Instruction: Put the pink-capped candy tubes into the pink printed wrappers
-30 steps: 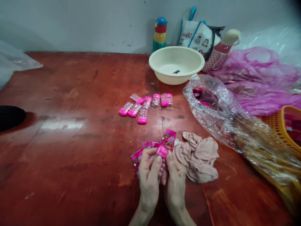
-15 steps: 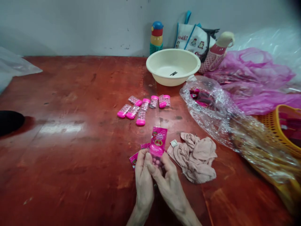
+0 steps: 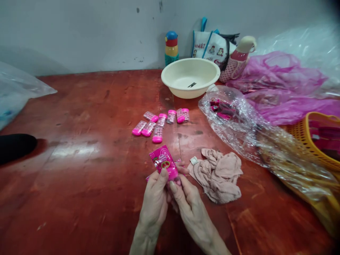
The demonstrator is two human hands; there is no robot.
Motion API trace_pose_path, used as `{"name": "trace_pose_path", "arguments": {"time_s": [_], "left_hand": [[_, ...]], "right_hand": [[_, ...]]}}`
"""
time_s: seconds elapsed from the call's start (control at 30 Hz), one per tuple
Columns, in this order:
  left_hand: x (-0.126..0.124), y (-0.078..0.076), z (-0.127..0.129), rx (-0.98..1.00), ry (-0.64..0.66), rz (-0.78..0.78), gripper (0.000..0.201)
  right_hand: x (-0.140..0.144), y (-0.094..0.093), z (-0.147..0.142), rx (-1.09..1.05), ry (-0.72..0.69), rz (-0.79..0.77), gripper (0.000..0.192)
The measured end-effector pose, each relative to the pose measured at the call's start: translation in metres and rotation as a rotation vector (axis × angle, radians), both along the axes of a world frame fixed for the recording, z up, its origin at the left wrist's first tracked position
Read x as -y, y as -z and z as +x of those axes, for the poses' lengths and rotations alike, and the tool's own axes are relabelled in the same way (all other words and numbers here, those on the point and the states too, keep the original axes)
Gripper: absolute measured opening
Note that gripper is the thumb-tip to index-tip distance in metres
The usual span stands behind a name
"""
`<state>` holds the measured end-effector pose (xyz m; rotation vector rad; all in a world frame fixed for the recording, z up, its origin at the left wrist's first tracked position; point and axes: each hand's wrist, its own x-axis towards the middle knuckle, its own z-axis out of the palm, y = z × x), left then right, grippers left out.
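Both hands close together on a small clear candy box (image 3: 177, 181) full of pink balls, whose top is inside a pink printed sleeve (image 3: 162, 159) that extends beyond it. My left hand (image 3: 155, 198) is closed, its thumb pressing the sleeve near the cap. Around the lower end of the box, my right hand (image 3: 190, 200) is closed with its thumb along the near side. Part of another pink sleeve (image 3: 148, 178) shows on the table behind my left fingers. Several candy boxes with pink caps (image 3: 157, 134) lie or stand in a loose group beyond my hands.
A crumpled pink cloth (image 3: 219, 175) lies to the right. Behind are a cream basin (image 3: 190, 94), a bottle (image 3: 171, 47) and a bag (image 3: 212, 49). Clear plastic (image 3: 231, 131), purple bags (image 3: 281, 74) and a yellow basket (image 3: 300, 132) fill the right side. A black object (image 3: 17, 148) juts in at left.
The sleeve and candy box have turned from nearly upright to leaning left in my hands. My left hand has shifted slightly left. The whole view has swung a little left.
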<state>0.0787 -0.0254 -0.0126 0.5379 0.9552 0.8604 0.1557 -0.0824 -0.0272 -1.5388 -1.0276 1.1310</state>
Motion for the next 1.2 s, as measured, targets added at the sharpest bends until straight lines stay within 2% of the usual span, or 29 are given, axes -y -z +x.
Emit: {"name": "trace_pose_path", "arguments": {"time_s": [0.13,0.23,0.33,0.43,0.53,0.67,0.77,0.83,0.93,1.03,1.13,1.2], "left_hand": [[0.007,-0.004,0.007,0.027,0.005,0.004,0.028],[0.014,0.002,0.004,-0.039,0.082,0.027,0.030],[0.017,0.008,-0.001,-0.082,0.124,0.035,0.030],[0.015,0.007,-0.005,-0.036,0.056,0.000,0.028],[0.009,-0.001,-0.005,0.033,0.000,-0.010,0.029],[0.007,-0.008,-0.005,0.019,0.022,0.015,0.025],[0.014,-0.006,-0.006,-0.010,0.056,0.017,0.028],[0.019,-0.003,-0.007,-0.041,0.053,0.012,0.031],[0.022,0.001,-0.010,-0.100,-0.023,0.005,0.031],[0.019,0.000,-0.012,-0.055,-0.053,-0.002,0.034],[0.012,-0.003,-0.014,0.011,-0.102,-0.032,0.033],[0.008,-0.005,-0.015,0.031,-0.136,-0.056,0.031]], "right_hand": [[0.012,0.007,-0.004,0.118,0.096,-0.024,0.050],[0.019,0.008,0.001,0.101,0.064,-0.086,0.048],[0.016,0.004,0.008,-0.025,0.003,-0.102,0.042],[0.007,-0.002,0.008,-0.127,-0.033,-0.087,0.039],[0.003,-0.003,0.002,-0.060,-0.034,-0.096,0.040],[0.010,0.001,-0.006,0.045,-0.052,-0.082,0.045],[0.015,-0.003,-0.003,0.037,-0.058,-0.090,0.044],[0.013,-0.009,0.002,-0.028,-0.094,-0.115,0.040],[0.002,-0.016,0.007,-0.217,-0.152,-0.140,0.032],[-0.007,-0.018,0.003,-0.339,-0.156,-0.103,0.031],[-0.005,-0.015,-0.006,-0.282,-0.125,-0.051,0.030],[0.002,-0.012,-0.014,-0.213,-0.081,-0.046,0.036]]}}
